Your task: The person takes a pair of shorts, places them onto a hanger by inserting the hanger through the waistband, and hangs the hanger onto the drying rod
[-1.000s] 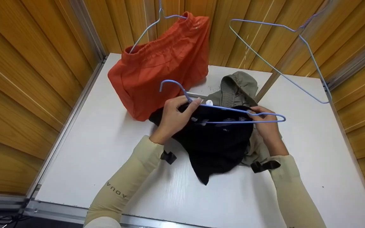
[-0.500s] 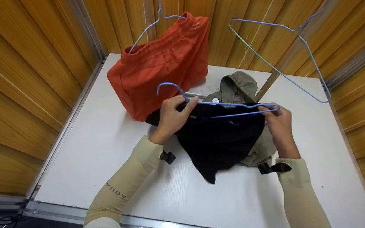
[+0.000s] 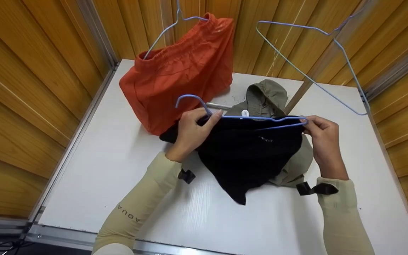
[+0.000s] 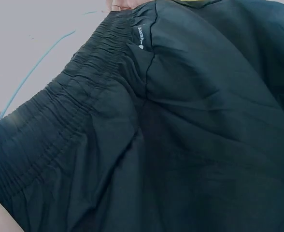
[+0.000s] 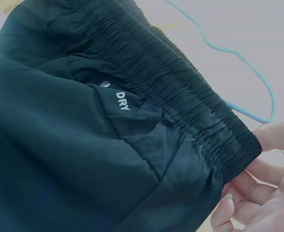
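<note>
The black elastic-waist shorts (image 3: 250, 159) are above the white tabletop (image 3: 83, 177), in front of the olive garment (image 3: 299, 161). Their waist opening partly contains the lower bar of the blue wire hanger (image 3: 253, 117). Left hand (image 3: 194, 129): grips the hanger near its hook. Right hand (image 3: 326, 138): pinches the waistband end. The orange shorts' (image 3: 186, 81) waist opening contains a second hanger (image 3: 159, 35).

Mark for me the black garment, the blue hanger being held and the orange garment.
Black garment (image 3: 250, 156): head view, on the middle of its hanging cloth.
Blue hanger (image 3: 260, 118): head view, on its upper wire.
Orange garment (image 3: 181, 83): head view, on the cloth below its gathered top.
</note>
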Available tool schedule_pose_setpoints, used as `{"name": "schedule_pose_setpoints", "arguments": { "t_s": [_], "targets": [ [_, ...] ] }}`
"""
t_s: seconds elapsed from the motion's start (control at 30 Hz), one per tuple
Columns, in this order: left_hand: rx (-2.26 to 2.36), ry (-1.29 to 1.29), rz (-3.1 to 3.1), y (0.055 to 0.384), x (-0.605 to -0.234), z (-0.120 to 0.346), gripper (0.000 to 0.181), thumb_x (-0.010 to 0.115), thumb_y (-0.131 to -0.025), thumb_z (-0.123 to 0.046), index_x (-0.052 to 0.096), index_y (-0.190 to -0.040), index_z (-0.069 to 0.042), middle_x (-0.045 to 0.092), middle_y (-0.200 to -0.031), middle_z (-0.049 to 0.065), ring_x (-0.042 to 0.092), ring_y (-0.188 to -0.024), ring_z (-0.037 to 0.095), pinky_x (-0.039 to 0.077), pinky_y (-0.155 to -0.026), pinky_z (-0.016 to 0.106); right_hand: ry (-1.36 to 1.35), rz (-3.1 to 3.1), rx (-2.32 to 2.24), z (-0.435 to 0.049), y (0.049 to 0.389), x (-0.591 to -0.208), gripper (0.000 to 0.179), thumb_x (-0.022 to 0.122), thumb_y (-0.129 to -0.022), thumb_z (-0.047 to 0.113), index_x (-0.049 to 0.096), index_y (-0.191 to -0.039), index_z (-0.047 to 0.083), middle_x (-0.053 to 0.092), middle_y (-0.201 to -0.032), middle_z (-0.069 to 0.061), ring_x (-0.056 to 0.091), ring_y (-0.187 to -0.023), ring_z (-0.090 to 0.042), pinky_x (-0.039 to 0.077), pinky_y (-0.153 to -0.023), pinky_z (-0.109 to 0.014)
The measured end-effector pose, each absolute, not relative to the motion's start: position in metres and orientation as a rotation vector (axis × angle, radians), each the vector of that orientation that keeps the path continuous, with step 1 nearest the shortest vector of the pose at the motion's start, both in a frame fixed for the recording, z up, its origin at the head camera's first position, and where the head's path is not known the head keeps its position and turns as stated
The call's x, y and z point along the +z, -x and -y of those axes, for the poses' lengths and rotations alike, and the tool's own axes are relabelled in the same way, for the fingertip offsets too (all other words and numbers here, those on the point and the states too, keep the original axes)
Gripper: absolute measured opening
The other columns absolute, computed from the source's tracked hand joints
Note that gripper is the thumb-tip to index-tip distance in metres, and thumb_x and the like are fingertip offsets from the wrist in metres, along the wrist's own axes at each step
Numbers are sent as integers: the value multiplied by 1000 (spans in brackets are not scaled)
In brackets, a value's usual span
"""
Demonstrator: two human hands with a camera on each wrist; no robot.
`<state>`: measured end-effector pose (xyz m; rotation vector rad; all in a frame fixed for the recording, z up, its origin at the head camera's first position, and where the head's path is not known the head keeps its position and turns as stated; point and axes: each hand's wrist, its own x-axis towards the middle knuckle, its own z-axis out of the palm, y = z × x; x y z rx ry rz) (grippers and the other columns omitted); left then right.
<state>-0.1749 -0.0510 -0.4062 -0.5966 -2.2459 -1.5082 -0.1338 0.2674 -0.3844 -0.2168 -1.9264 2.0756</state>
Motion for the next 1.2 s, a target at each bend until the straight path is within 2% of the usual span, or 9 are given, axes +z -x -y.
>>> {"name": "schedule_pose_setpoints", "arguments": {
  "t_s": [0.33, 0.6, 0.87, 0.93, 1.07, 1.2],
  "targets": [
    [-1478, 634, 2328, 175, -406, 51, 42, 65, -92, -34, 51, -61, -9, 34, -60, -5, 41, -63, 11, 32, -64, 22, 285, 1848, 2066, -270, 131, -379, 23, 63, -87, -7, 71, -68, 2, 66, -64, 0, 58, -58, -9, 47, -59, -18],
    [-1446, 649, 2359, 175, -406, 52, 43, 65, -92, -35, 50, -61, -9, 32, -60, -5, 39, -62, 11, 31, -64, 22, 281, 2026, 1835, -271, 131, -379, 19, 66, -87, -1, 71, -68, 3, 64, -61, 7, 53, -61, -8, 43, -63, -20],
    [-1399, 665, 2377, 176, -406, 53, 45, 67, -91, -36, 49, -59, -8, 30, -59, -5, 39, -61, 11, 30, -62, 21, 212, 2153, 1694, -268, 134, -378, 21, 66, -88, 0, 72, -69, 7, 67, -67, 11, 58, -64, -5, 44, -66, -19],
    [-1386, 675, 2379, 176, -406, 53, 46, 67, -90, -36, 48, -58, -8, 30, -59, -5, 39, -61, 11, 30, -62, 22, 182, 2180, 1669, -267, 134, -377, 20, 65, -89, 1, 73, -70, 6, 68, -68, 11, 59, -65, -5, 46, -67, -19],
    [-1362, 700, 2392, 177, -404, 54, 47, 66, -91, -36, 48, -58, -8, 31, -58, -5, 41, -61, 12, 31, -63, 23, 124, 2234, 1610, -266, 134, -375, 18, 66, -90, 5, 71, -76, -5, 66, -67, 12, 58, -66, -5, 47, -68, -19],
    [-1376, 721, 2424, 178, -402, 55, 47, 65, -91, -36, 46, -57, -10, 31, -58, -4, 41, -61, 13, 32, -63, 23, 88, 2252, 1572, -266, 135, -374, 17, 66, -90, 5, 72, -76, -2, 65, -68, 14, 59, -66, -4, 47, -68, -19]
  ]
}}
